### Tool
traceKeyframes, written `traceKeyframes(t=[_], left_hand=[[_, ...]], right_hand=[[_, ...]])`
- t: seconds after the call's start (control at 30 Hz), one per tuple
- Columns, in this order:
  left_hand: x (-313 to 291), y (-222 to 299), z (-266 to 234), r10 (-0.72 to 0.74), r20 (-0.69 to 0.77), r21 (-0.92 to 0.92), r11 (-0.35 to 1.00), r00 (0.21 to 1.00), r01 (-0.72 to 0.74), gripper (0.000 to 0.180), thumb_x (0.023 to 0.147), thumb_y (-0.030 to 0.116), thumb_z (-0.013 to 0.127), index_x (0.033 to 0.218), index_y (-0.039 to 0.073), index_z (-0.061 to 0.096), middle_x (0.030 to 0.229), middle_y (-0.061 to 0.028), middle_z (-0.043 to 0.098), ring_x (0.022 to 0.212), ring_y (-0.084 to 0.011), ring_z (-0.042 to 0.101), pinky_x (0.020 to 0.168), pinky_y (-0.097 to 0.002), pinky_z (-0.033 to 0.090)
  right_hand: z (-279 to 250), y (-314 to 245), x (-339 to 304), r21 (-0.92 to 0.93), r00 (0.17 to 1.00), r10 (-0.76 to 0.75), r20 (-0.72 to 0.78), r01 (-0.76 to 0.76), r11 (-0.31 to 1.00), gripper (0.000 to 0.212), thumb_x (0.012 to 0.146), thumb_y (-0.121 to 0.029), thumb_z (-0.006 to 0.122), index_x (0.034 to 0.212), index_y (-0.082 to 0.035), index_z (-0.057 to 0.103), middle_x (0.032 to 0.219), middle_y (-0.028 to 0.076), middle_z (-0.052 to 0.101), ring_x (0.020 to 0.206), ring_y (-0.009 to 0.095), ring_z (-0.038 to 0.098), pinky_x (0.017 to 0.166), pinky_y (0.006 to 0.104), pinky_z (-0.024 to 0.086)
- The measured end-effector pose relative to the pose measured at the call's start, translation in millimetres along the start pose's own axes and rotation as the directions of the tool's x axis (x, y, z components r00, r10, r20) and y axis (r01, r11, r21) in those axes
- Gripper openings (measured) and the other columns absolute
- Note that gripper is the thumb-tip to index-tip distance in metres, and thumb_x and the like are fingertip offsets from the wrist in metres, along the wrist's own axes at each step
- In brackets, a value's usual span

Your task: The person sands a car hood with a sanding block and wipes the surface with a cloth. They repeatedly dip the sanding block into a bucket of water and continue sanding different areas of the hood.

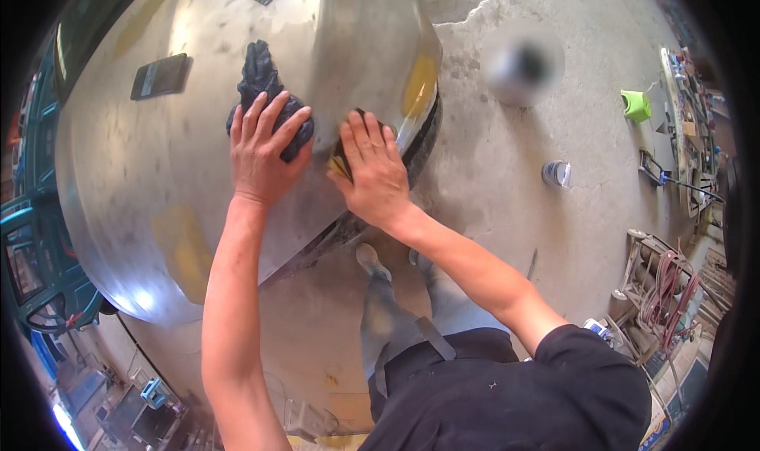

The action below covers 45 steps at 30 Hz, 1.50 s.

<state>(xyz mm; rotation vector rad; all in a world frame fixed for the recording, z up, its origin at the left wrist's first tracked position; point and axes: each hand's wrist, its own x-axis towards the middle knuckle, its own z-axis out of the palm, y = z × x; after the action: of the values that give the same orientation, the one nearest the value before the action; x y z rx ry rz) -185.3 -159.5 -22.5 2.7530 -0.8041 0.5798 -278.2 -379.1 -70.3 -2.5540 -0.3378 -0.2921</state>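
1. Curving above a concrete floor [483,190], a grey metal panel [119,182] bore yellowish patches [180,249].
2. Dark cloth [260,72] lay under the left hand [261,159], fingers spread.
3. A yellow-edged pad [340,164] lay under the right hand [376,171], whose grip was unclear.

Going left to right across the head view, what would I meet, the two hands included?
Teal vehicle, dark phone, left hand on the dark cloth, right hand on the yellow-and-dark pad, small can, bright green container.
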Motion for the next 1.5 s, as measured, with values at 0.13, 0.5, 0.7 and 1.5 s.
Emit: traceKeyframes(t=[0.13, 0.5, 0.7, 1.5], left_hand=[[6.4, 20.2, 13.7, -0.089, -0.052, 0.057, 0.994, 0.995, 0.092, 0.051, 0.086, 0.034, 0.087, 0.137, 0.035, 0.081, 0.158, 0.0016, 0.067, 0.152, -0.032, 0.056, 0.132, -0.0643, 0.036], [8.0, 28.4, 12.0, -0.131, -0.077, 0.017, 0.991, 0.988, 0.133, 0.048, 0.087, 0.032, 0.085, 0.134, 0.032, 0.082, 0.155, -0.0011, 0.069, 0.151, -0.0332, 0.057, 0.132, -0.0637, 0.036], [6.8, 22.2, 11.3, -0.139, -0.086, 0.023, 0.99, 0.987, 0.142, 0.045, 0.092, 0.031, 0.084, 0.136, 0.03, 0.082, 0.154, -0.0015, 0.07, 0.15, -0.0314, 0.059, 0.132, -0.0594, 0.036], [3.3, 25.3, 9.6, -0.148, -0.098, 0.025, 0.988, 0.984, 0.151, 0.046, 0.091, 0.031, 0.083, 0.136, 0.03, 0.082, 0.154, -0.0014, 0.071, 0.151, -0.0309, 0.059, 0.132, -0.0586, 0.036]], right_hand=[[-4.8, 1.8, -14.7, 0.015, 1.0, -0.007, -0.007, 0.007, 1.0, 0.084, 0.101, -0.044, 0.079, 0.164, 0.007, 0.054, 0.178, 0.026, 0.044, 0.169, 0.045, 0.036, 0.137, 0.0596, 0.027], [2.0, 4.8, -0.1, 0.007, 1.0, -0.002, 0.017, 0.002, 1.0, 0.091, 0.101, -0.045, 0.079, 0.17, 0.005, 0.047, 0.182, 0.026, 0.037, 0.172, 0.045, 0.03, 0.139, 0.0587, 0.024], [1.5, 11.0, -38.5, -0.057, 0.997, -0.035, 0.064, 0.039, 0.998, 0.091, 0.102, -0.045, 0.078, 0.171, 0.004, 0.045, 0.182, 0.026, 0.038, 0.172, 0.045, 0.031, 0.139, 0.0588, 0.025], [-3.4, 8.4, 11.1, -0.006, 0.999, -0.047, -0.003, 0.047, 0.999, 0.083, 0.102, -0.041, 0.077, 0.164, 0.008, 0.051, 0.177, 0.03, 0.044, 0.168, 0.048, 0.036, 0.138, 0.0583, 0.025]])
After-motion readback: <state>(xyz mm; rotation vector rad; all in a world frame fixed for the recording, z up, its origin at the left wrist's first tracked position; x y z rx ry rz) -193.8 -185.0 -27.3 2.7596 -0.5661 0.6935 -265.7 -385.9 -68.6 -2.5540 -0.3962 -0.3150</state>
